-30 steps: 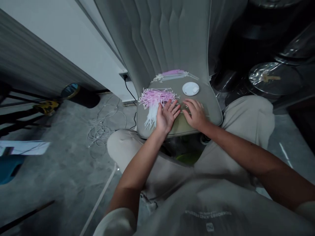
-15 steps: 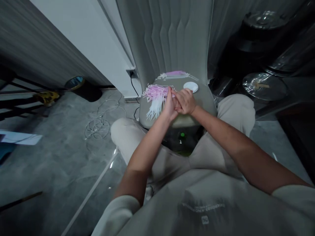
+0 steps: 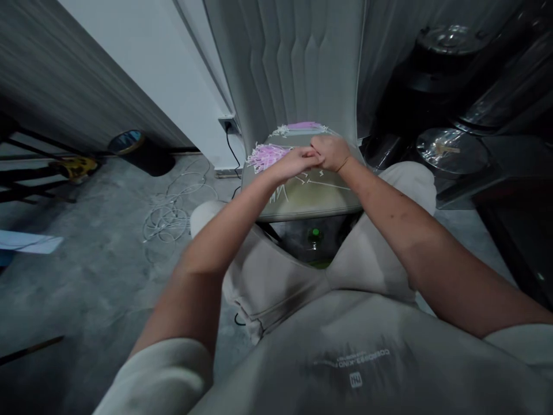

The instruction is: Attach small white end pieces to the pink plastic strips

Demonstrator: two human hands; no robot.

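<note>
My hands meet over the seat of a grey chair (image 3: 302,204). My left hand (image 3: 296,163) has its fingers pressed together, tips touching the right hand. My right hand (image 3: 330,153) is curled into a fist. What lies inside either is hidden. Just left of them sits a pile of thin pink sticks with small white ends (image 3: 265,157), with white stick ends (image 3: 279,194) showing below my left wrist. A single thin white stick (image 3: 328,184) lies on the seat under my right hand. Behind, a smaller pink and white bundle (image 3: 305,125) rests by the backrest.
A black bin (image 3: 142,153) and a tangle of pale cable (image 3: 166,222) are on the floor at left. A plug (image 3: 228,125) sits in the wall socket. Beneath the chair is a green-capped bottle (image 3: 315,235). Dark plastic-wrapped items (image 3: 449,69) stand at right.
My left hand has turned flatter, and my right hand has curled tighter and shifted slightly up. The white round dish is now out of sight. Loose sticks show on the seat below my hands.
</note>
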